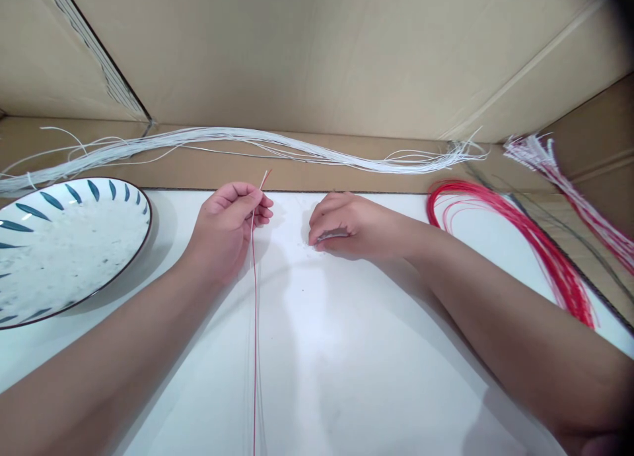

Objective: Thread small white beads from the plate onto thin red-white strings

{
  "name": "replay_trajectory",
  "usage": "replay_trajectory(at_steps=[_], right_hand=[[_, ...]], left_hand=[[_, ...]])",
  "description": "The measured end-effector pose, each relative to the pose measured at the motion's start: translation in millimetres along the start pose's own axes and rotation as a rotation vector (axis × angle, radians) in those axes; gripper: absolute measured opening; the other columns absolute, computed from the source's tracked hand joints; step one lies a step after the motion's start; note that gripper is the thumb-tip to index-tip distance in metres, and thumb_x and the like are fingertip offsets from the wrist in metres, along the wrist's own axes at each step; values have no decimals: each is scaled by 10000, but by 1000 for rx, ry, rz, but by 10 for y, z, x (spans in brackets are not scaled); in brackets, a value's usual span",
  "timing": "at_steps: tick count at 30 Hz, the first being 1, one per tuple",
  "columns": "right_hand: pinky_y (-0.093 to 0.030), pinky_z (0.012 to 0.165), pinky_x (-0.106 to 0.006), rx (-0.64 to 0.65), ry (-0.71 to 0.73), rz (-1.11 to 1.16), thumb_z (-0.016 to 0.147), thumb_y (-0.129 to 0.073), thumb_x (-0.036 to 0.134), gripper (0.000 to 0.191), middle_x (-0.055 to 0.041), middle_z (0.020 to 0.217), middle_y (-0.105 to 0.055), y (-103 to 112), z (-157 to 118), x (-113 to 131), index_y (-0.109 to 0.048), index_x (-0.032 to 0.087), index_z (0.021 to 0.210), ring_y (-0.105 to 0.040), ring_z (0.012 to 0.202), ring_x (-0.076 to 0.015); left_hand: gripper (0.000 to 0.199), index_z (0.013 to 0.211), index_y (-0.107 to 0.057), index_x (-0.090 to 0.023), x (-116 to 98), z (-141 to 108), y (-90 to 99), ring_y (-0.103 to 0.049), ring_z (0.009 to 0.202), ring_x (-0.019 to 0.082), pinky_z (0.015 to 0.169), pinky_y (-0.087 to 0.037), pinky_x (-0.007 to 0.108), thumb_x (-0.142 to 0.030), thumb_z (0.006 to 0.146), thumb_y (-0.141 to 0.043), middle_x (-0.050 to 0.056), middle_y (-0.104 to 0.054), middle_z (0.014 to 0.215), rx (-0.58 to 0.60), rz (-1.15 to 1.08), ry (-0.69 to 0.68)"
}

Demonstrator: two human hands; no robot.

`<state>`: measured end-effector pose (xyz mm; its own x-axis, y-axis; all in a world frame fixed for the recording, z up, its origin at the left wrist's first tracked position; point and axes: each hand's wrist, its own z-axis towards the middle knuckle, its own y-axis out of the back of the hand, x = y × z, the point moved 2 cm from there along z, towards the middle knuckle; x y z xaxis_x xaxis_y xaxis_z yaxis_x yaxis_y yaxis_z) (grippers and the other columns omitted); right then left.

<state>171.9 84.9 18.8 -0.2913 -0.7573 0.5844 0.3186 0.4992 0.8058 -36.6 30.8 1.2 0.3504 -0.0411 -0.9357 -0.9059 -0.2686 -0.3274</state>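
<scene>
My left hand point(232, 218) pinches a red wire point(255, 324) and a thin white wire together between thumb and forefinger. Their tips stick up just past the thumb, side by side, and the red length runs straight down toward me over the white board. To the right, my right hand point(341, 222) rests low on the board, thumb and fingertips brought together. Tiny pale bits lie around those fingertips; whatever is in the pinch is too small to make out.
On the left stands an oval plate point(74, 245) with blue leaf marks, holding small whitish bits. A white wire bundle point(277, 142) lies along the back. At right are a curved red wire bundle point(520, 228) and a red-and-white bundle point(574, 185). Cardboard walls point(307, 53) surround the board.
</scene>
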Motion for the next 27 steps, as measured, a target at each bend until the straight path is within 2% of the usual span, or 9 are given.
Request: replay_trajectory(at_steps=[5,10,14,20,27], right_hand=[[-373,872,-366,-3,13,-79,922,-597,122,195,-32,919,-765,-32,9,-2,-762,201,854,-641,920,-188],[-318,879,-383,21,-21,-162,966,-534,145,200,-55,947,-740,-70,8,26,-705,189,872,-593,981,-212],[-298,862,-386,39,-5,-224,979,-468,151,219,-69,949,-720,-101,-2,19,-662,173,879,-545,989,-226],[-278,831,-373,-25,-2,-227,996,-486,228,211,-69,916,-694,-88,-14,-25,-644,169,870,-512,944,-223],[-280,829,-376,38,-55,-210,980,-438,203,164,-76,939,-658,-91,-3,-13,-554,181,867,-467,932,-222]], left_hand=[[138,757,-657,-144,-15,9,-3,-625,642,113,641,-492,224,-102,888,-640,33,-699,749,2,7,-2],[128,752,-654,-150,-12,-6,2,-618,648,117,651,-489,237,-116,876,-650,32,-695,749,5,14,-4],[111,755,-654,-156,-8,-9,-2,-613,658,125,660,-488,254,-126,862,-656,37,-693,760,-1,29,-5],[100,753,-654,-158,-4,2,-2,-616,660,132,671,-491,269,-132,848,-665,44,-691,758,4,27,-7],[111,750,-657,-156,5,-7,0,-617,657,129,674,-491,263,-121,856,-657,40,-695,750,13,12,-13]])
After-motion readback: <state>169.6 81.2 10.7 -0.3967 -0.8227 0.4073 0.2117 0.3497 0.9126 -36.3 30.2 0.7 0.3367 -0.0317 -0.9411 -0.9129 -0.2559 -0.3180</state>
